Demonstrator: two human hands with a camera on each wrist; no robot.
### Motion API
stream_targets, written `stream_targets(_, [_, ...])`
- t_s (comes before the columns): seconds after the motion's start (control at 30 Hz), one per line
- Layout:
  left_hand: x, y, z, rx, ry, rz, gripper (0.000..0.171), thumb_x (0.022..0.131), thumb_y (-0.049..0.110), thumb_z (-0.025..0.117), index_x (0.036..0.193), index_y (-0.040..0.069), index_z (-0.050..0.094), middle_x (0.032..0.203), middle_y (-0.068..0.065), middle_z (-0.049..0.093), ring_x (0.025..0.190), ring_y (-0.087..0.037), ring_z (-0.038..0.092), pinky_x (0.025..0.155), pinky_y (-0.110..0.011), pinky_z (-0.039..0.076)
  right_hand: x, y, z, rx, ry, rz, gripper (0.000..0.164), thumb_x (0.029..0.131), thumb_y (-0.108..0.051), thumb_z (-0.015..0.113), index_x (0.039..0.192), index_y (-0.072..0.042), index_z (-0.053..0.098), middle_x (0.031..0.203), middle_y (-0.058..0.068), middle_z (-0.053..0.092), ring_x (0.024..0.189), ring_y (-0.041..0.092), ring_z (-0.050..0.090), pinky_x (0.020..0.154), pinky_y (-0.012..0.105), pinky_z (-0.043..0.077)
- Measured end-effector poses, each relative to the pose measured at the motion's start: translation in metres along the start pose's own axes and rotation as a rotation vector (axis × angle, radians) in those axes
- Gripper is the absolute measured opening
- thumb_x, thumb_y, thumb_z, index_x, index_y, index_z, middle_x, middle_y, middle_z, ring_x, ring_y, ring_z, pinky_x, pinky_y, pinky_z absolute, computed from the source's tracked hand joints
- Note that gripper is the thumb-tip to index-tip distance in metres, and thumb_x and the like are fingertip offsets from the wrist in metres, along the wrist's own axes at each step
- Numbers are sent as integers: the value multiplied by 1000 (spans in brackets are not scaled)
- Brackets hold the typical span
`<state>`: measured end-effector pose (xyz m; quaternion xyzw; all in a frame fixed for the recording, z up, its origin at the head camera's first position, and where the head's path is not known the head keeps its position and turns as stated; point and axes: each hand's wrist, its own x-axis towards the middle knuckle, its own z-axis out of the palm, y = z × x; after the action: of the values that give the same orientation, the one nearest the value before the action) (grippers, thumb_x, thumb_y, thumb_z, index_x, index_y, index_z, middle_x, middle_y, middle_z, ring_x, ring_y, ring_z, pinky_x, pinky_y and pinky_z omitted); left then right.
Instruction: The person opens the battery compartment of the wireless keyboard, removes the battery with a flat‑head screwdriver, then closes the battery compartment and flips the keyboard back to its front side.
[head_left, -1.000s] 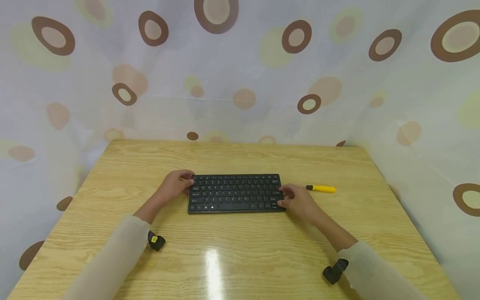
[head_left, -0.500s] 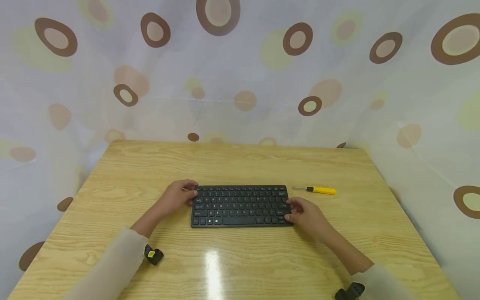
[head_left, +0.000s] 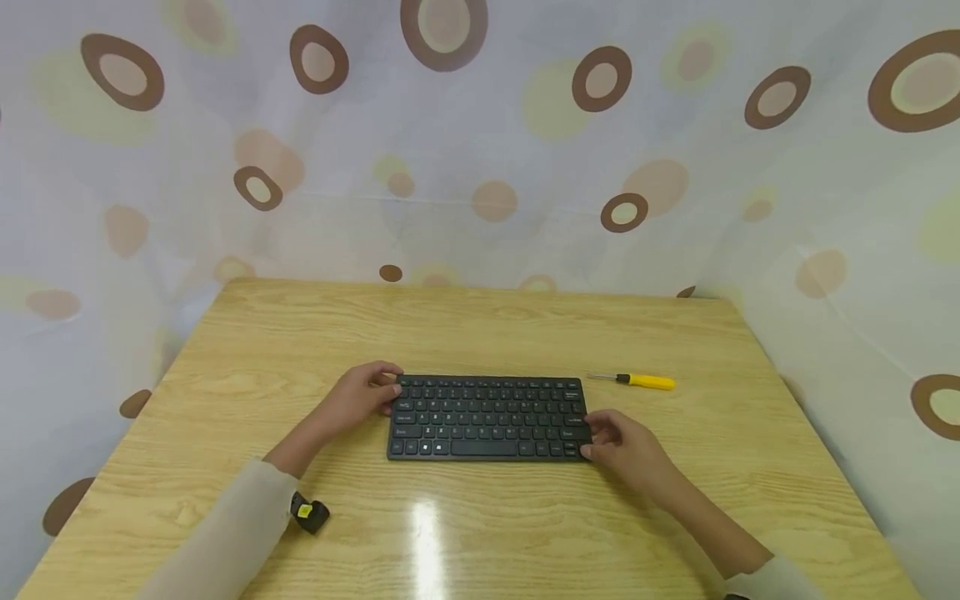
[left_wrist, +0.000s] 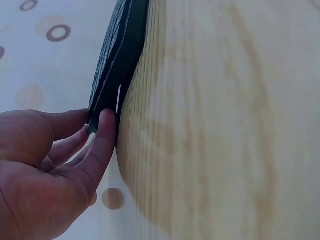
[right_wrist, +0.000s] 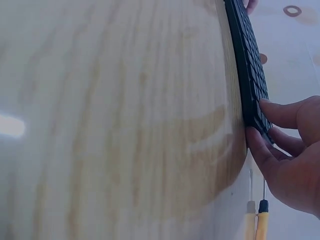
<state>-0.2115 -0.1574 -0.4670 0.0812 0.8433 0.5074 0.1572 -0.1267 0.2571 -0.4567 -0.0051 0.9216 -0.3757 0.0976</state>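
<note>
Left fingers [left_wrist: 97, 152]: clamped on the left end of the keyboard [head_left: 487, 421], thumb on the key side.
Right fingers [right_wrist: 261, 152]: pinching its right end.
Keyboard: black, keys up, between both hands, over the tabletop [head_left: 480, 333], a slim gap beneath its left end.
Screwdriver [head_left: 633, 380]: yellow-handled, beyond the right fingers, shaft pointing left.
Backdrop [head_left: 450, 133]: pale, spotted.
</note>
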Motion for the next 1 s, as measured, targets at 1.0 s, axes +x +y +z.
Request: stream_targets(1.0, [-8,44,-28,-187,11,55,46,104,16,56,148,4,49,129,-20,52,102,-22,70,94,-38,57,-1,-3,6,6,8,-84,38,88,-8,77,123,1,65,112,11,64,96,18,62,82,29,55])
